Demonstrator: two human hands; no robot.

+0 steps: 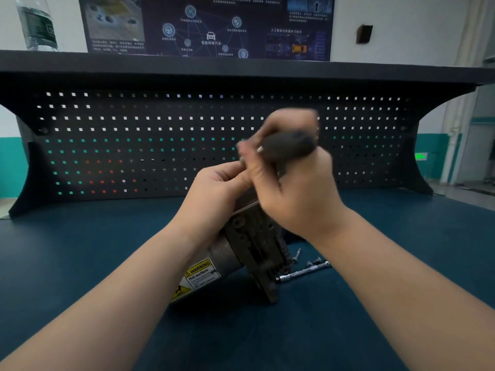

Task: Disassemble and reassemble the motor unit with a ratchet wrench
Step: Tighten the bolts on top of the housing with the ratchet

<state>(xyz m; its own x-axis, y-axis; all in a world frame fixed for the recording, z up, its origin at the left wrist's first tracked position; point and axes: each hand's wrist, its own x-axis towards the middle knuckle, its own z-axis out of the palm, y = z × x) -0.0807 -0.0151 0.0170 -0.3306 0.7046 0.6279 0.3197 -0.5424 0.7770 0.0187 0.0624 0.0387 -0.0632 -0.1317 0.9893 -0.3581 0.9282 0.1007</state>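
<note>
Fingers of the right hand (292, 188) are curled tight around the dark handle of the ratchet wrench (288, 145), which is blurred; the handle's long axis runs from lower left up to the right, above the motor. Fingers of the left hand (214, 194) are pressed together over the top edge of the motor unit (241, 253), the thumb reaching toward the wrench's lower end, though the blur hides what it touches.

Behind the work, the dark pegboard (134, 145) spans the back of the blue bench mat (80, 250). The motor unit stands on the mat between the forearms, its long axis tilted from near left up toward far right, with the rusty flanged plate facing right and the silver body trailing left under the left wrist. A yellow warning label (199, 277) shows on the body. Just right of the flange, an extension bar (304, 271) lies on the mat, with loose bolts (297, 254) near it. On the shelf at upper left stands a water bottle (36, 22).
</note>
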